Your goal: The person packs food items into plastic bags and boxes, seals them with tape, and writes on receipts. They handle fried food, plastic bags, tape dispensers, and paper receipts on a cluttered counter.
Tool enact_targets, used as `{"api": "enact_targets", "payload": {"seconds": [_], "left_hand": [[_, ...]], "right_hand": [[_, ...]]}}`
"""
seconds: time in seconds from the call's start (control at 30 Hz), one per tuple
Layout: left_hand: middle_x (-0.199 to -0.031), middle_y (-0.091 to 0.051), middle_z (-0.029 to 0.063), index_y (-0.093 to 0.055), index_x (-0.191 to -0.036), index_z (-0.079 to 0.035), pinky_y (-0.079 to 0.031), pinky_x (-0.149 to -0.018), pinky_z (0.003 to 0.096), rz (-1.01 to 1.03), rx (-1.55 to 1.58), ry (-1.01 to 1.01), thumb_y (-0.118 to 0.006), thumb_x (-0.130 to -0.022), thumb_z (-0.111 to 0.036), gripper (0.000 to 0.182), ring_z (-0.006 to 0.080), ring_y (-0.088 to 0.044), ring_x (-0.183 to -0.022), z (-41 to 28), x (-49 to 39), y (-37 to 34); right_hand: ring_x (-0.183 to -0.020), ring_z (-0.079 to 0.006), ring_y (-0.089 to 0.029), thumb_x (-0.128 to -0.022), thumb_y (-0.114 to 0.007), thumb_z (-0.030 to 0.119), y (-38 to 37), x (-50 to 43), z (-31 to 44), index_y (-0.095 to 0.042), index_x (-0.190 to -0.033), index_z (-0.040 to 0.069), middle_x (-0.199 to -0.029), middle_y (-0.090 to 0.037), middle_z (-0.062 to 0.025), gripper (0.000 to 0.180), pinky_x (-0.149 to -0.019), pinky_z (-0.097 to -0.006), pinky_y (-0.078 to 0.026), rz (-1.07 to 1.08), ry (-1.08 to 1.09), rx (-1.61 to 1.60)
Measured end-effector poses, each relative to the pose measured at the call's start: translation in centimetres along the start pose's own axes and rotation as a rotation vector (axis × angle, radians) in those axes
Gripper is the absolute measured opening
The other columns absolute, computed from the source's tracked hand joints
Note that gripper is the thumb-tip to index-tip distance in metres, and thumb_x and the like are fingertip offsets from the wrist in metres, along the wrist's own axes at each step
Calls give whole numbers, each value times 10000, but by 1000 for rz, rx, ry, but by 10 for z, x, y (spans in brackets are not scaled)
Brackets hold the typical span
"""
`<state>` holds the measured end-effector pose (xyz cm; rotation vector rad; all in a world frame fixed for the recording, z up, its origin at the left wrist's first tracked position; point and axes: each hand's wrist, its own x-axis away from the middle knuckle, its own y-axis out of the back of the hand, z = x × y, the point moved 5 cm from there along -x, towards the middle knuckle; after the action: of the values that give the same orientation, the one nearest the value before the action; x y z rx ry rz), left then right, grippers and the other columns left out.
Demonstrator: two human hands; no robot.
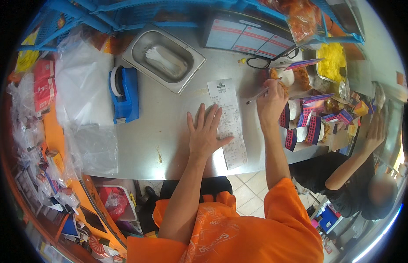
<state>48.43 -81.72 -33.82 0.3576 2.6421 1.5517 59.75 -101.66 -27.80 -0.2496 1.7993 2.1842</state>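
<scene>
My left hand (205, 136) rests palm down with fingers spread on the steel counter (151, 131). Its thumb reaches over the edge of a long printed receipt (233, 128). My right hand (271, 102) holds a pen (255, 97), which slants down to the left past the fingers. Just beyond that hand is a cardboard food box with fried chicken (302, 78) and a white rounded food (287, 78). More boxes (311, 111) with a pink and dark blue pattern stand to the right of my right wrist.
A steel pan (191, 65), a blue tape dispenser (127, 95) and clear plastic bags (84, 88) lie toward the left. At the back stands a screen (248, 37) beneath blue racks (151, 24). A foil tray of yellow food (332, 62) sits far right. A co-worker's arm (355, 159) reaches in nearby.
</scene>
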Motion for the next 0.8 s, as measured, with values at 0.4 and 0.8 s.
{"api": "enact_targets", "payload": {"seconds": [0.4,0.8], "left_hand": [[-1529,-430,15,-445,-1474,-131,-86,-1163,680,-77,28,-27,-701,-683,-724,1021,319,-265,-1487,-1,-2,4],[-1534,-423,15,-586,-1340,-167,-91,-1168,679,-61,47,2,-787,-677,-622,828,311,-265,-1486,-3,-1,7]], "right_hand": [[-969,-313,-662,-949,-610,104,44,81,53,-655,-1181,-7,-1061,-673,-197,260,-850,-384,-517,277,10,-853],[-1251,-328,-561,-979,-603,111,7,94,27,-711,-1107,-11,-1118,-713,-152,207,-1054,-443,-427,288,-165,-1203]]}}
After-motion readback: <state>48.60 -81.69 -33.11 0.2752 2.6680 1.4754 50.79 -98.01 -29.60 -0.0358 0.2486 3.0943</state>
